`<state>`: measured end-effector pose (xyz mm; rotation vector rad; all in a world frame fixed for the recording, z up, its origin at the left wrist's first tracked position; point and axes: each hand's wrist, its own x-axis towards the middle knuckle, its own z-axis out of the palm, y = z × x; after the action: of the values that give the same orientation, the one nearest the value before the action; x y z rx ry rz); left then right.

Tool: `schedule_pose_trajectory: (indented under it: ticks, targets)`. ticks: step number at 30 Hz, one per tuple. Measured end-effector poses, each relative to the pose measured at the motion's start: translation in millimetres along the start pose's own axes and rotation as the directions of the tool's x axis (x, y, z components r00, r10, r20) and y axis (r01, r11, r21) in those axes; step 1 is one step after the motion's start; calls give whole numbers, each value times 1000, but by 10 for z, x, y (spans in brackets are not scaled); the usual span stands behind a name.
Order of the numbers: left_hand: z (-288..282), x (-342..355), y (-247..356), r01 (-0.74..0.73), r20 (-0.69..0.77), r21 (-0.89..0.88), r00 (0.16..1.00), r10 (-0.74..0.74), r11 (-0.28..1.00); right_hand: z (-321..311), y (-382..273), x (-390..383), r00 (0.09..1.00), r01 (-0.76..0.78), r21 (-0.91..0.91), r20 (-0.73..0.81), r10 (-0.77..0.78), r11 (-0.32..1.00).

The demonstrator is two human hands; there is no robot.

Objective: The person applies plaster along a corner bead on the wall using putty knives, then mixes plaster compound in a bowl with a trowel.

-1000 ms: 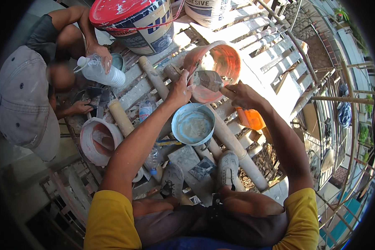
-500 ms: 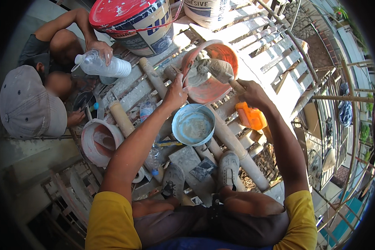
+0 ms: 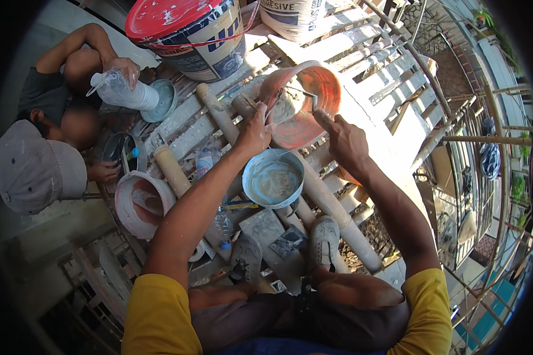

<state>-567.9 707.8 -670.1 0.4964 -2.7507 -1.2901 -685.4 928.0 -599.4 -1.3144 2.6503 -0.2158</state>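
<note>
My left hand point(image 3: 254, 131) is closed on the near left rim of a tilted orange bucket point(image 3: 323, 89), whose mouth leans toward me. Grey wet mortar point(image 3: 286, 105) lies against the bucket's left inner wall. My right hand point(image 3: 347, 142) is wrapped round the handle of a trowel point(image 3: 321, 118). The trowel's bent metal neck reaches into the bucket; its blade is hard to make out against the mortar. Just below the bucket, between my forearms, stands a small blue pail point(image 3: 273, 178) with grey residue inside.
At the left a person in a cap point(image 3: 38, 165) tips a large clear bottle point(image 3: 124, 90) over a small bowl point(image 3: 160, 102). A red-lidded pail point(image 3: 186, 38), a white sack point(image 3: 290, 18) and a whitish bucket point(image 3: 141, 204) stand around. Bamboo poles point(image 3: 337, 207) and gapped slats form the platform.
The trowel has gone from lying flat with mortar on its blade to dipping into the bucket, my right hand moving left. The other person's bottle has shifted left and tilts over the bowl.
</note>
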Motion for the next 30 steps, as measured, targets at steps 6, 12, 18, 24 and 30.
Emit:
schedule_pose_trajectory:
  ticks: [6, 12, 18, 24, 30]
  targets:
    - [12, -78, -113, -47, -72, -30, 996, 45, 998, -63, 97, -32, 988, 85, 20, 131, -87, 996]
    - [12, -59, 48, -61, -41, -52, 997, 59, 997, -348, 145, 190, 978, -130, -143, 141, 150, 981]
    - [32, -35, -17, -93, -29, -61, 995, 91, 994, 27, 350, 399, 952, 89, 93, 286, -112, 992]
    - [40, -72, 0, -118, -88, -29, 989, 115, 993, 21, 238, 221, 948, 116, 336, 244, -205, 935]
    - [71, -106, -75, -24, -63, -45, 998, 21, 999, 61, 164, 184, 926, 76, 462, 296, -234, 884]
